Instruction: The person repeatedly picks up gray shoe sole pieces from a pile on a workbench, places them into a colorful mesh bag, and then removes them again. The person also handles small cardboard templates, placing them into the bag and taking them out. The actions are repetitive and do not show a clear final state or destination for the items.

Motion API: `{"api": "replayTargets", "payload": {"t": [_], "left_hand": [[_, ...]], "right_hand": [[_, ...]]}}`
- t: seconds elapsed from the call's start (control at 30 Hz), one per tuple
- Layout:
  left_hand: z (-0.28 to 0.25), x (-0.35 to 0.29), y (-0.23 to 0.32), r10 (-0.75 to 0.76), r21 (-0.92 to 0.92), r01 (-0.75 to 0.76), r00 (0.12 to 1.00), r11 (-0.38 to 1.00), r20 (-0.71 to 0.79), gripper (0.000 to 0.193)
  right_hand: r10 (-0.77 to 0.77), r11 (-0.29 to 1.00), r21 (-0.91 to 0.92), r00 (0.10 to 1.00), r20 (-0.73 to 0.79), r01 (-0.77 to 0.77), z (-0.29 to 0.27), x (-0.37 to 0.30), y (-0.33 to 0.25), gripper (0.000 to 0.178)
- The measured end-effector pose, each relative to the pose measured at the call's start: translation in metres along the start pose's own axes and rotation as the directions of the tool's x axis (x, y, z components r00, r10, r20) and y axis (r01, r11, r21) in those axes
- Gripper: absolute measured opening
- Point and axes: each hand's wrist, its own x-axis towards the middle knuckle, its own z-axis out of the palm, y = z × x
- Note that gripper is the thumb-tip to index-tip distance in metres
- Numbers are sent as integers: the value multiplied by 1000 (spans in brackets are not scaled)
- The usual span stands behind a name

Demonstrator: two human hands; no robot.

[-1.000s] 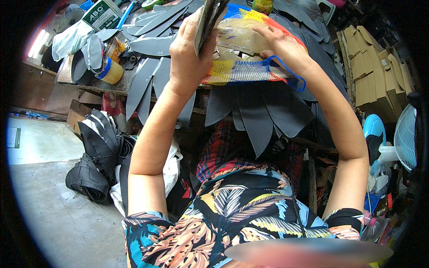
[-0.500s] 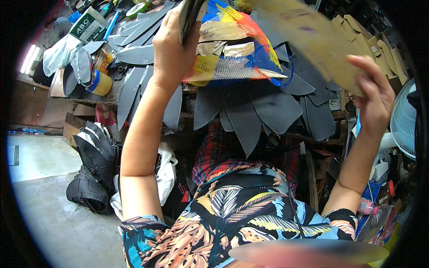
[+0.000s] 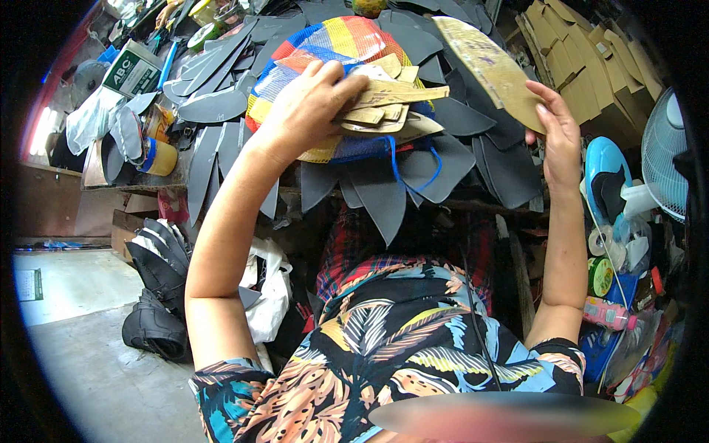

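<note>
My right hand (image 3: 555,129) is raised at the right, pinching a long tan cardboard piece (image 3: 491,70) with rounded ends and dark scribbles by its lower end. At the centre my left hand (image 3: 314,107) is closed on a stack of tan cardboard pieces (image 3: 399,94) of different shapes; its palm side is hidden. Beneath and behind that stack lies a mesh bag (image 3: 351,37) in red, yellow, blue and white, with a blue cord (image 3: 396,159) hanging off its near side. Dark grey pointed sheet pieces (image 3: 377,199) fan out under the bag.
Further left stand a yellow jar with a blue rim (image 3: 160,156) and a green and white box (image 3: 133,68). Folded brown cardboard (image 3: 591,66) fills the far right, above a fan (image 3: 663,151). A black bag (image 3: 155,325) rests on the floor at left.
My left hand has come down from its raised position onto the mesh bag, along with its stack. The right hand has shifted left and lower, its cardboard piece now steadier and fully visible.
</note>
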Motion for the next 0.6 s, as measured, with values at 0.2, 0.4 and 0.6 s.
{"api": "replayTargets", "payload": {"t": [0.2,0.4,0.6], "left_hand": [[-11,4,-18,-20,-296,57,992,953,127,79],[-29,11,-47,-35,-573,128,985,809,172,66],[-26,22,-60,-136,-389,97,988,916,-73,43]], "right_hand": [[-314,452,-823,925,216,346,16,10,13,35],[-429,398,-735,819,380,549,40,17,-5,29],[-378,554,-549,777,504,626,100,52,-5,47]]}}
